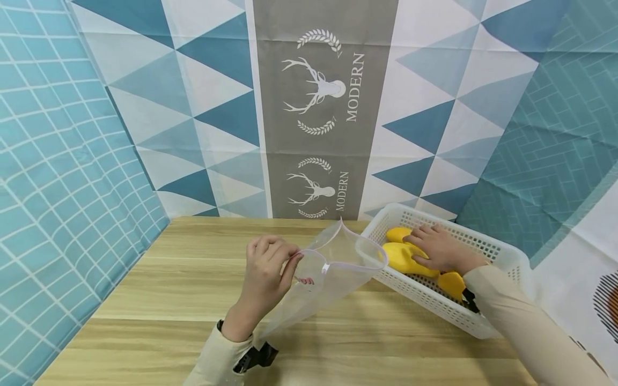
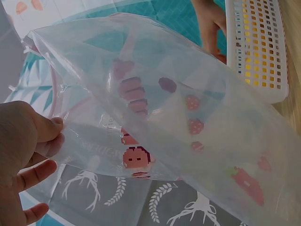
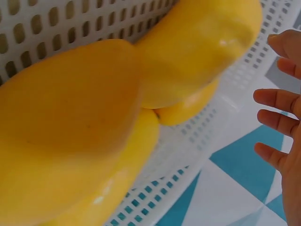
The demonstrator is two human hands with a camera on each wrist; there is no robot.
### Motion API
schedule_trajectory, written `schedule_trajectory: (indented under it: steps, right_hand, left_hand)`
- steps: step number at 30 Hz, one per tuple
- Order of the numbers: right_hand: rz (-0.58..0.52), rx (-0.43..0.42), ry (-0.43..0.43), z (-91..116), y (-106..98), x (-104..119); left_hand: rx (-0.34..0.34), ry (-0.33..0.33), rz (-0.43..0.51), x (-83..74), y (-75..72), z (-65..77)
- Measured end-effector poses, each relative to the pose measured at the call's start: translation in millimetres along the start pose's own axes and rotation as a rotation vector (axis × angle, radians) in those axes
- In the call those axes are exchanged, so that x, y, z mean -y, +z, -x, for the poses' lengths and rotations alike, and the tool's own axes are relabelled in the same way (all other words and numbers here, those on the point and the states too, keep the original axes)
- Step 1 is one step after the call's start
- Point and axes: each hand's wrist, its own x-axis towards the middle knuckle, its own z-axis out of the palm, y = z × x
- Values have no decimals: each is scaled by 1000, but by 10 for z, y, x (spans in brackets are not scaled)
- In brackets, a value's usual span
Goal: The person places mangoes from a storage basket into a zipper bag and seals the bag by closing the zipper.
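My left hand [image 1: 270, 268] pinches the rim of a frosted zip bag [image 2: 178, 94] between thumb and fingers. The bag's mouth gapes toward the basket, and a white slider [image 1: 325, 268] sits on its pinkish zip edge. Small red and pink prints, strawberries among them, show on its side in the left wrist view. Over the white basket [image 1: 420, 292] my right hand [image 1: 439, 249] reaches with fingers spread above several smooth yellow fruits [image 1: 403, 257], mango-like in shape. From the right wrist, the fruits [image 3: 202, 52] lie heaped against one another, with the fingers apart from them.
The basket has perforated walls and stands at the right on a wooden table [image 1: 159, 289]. Behind the table hangs a patterned cloth [image 1: 222, 107] with triangles and deer heads. Blue tile-patterned cloth [image 1: 63, 161] borders the left side.
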Motion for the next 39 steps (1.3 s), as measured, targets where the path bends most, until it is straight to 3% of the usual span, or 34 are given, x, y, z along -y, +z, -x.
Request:
schedule_trajectory:
  steps: [11, 27, 39]
  right_hand:
    - [-51, 44, 30, 14, 198, -9]
    - [-95, 173, 127, -10, 276, -66]
    - [-73, 225, 139, -55, 365, -98]
  left_hand:
    - [5, -3, -3, -8, 0, 12]
    - [21, 1, -17, -6, 13, 16]
    - [25, 4, -18, -9, 29, 25]
